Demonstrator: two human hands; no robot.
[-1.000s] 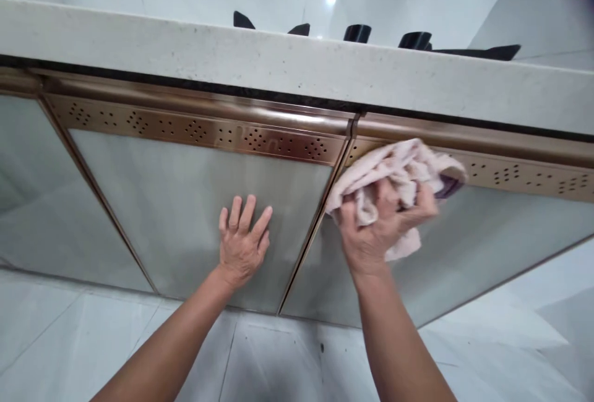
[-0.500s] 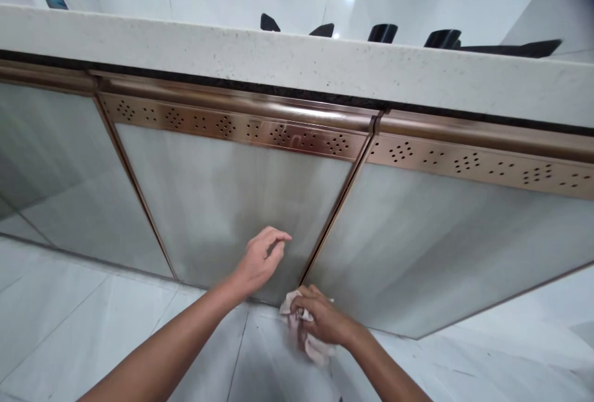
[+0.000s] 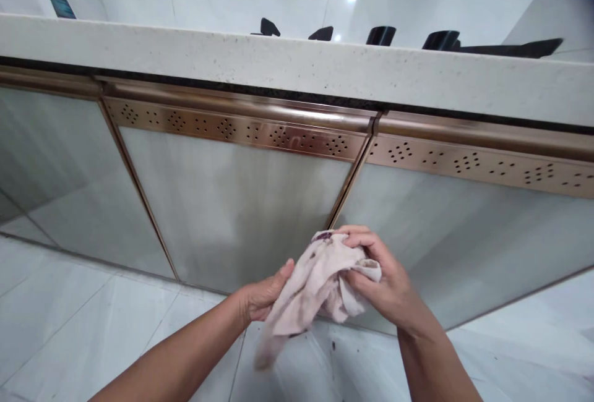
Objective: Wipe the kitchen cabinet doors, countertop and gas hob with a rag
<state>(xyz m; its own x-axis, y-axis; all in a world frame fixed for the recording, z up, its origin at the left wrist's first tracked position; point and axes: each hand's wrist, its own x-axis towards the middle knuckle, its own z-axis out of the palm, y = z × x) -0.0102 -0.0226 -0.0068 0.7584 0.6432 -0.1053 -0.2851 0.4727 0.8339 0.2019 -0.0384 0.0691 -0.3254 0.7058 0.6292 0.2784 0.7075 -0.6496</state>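
**You Held a Cloth (image 3: 318, 287) Below the Counter (image 3: 297, 71)**

Your right hand (image 3: 383, 272) gripped the bunched, pale pink cloth in front of the doors (image 3: 218, 204), well below the counter. Your left hand (image 3: 266, 294) was against the cloth too, thumb showing, other fingers hidden; whether it gripped could not be told. Black objects (image 3: 443, 40) showed just above the counter.

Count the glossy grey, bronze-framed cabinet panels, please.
3: left panel, middle panel, right panel; the crumpled pale-pink cloth partly covers the last two. More may lie out of view.
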